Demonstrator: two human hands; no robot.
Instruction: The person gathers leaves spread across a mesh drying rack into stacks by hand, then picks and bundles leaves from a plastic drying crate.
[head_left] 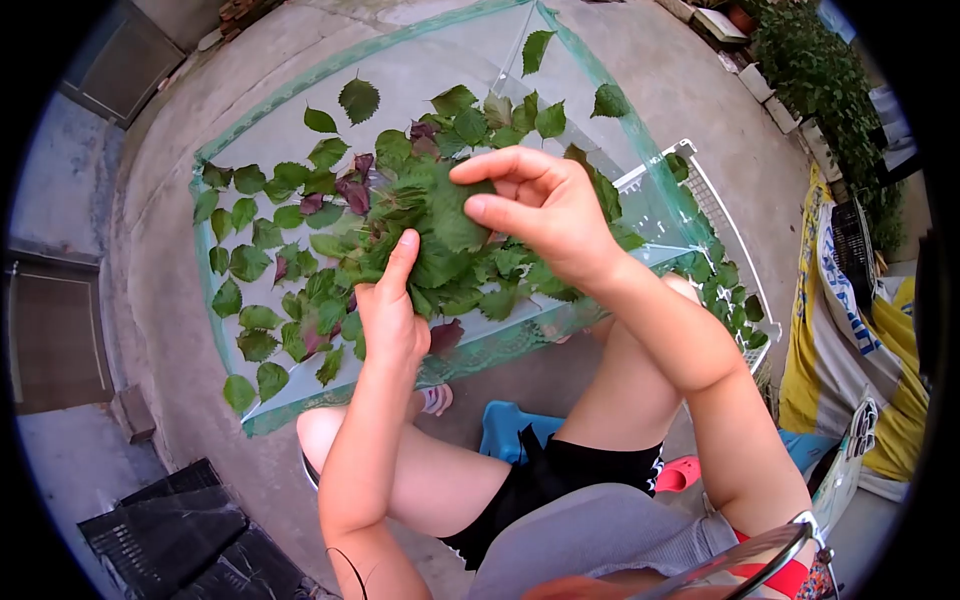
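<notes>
Thin-rimmed glasses (pixel 790 560); left hand (pixel 394 300) clenched round a layered bunch (pixel 400 205), right hand (pixel 558 205) pinching one broad leaf (pixel 457 218), over jagged green-and-purple leaves (pixel 249 262) on fine mesh (pixel 420 75).

Daylight falls on a grey concrete floor (pixel 170 290). Dark doors (pixel 62 335) stand in the pale blue wall (pixel 55 205) at left; leafy plants (pixel 815 95) grow at upper right.

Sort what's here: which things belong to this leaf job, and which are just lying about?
Leaf job, seemingly:
Leaf bunch, in the left hand
Single leaf, pinched by the right hand
Green-edged mesh
Spread leaves

Just lying about, probably:
Pinkish-red shoe
Yellow-and-white sheeting
</notes>
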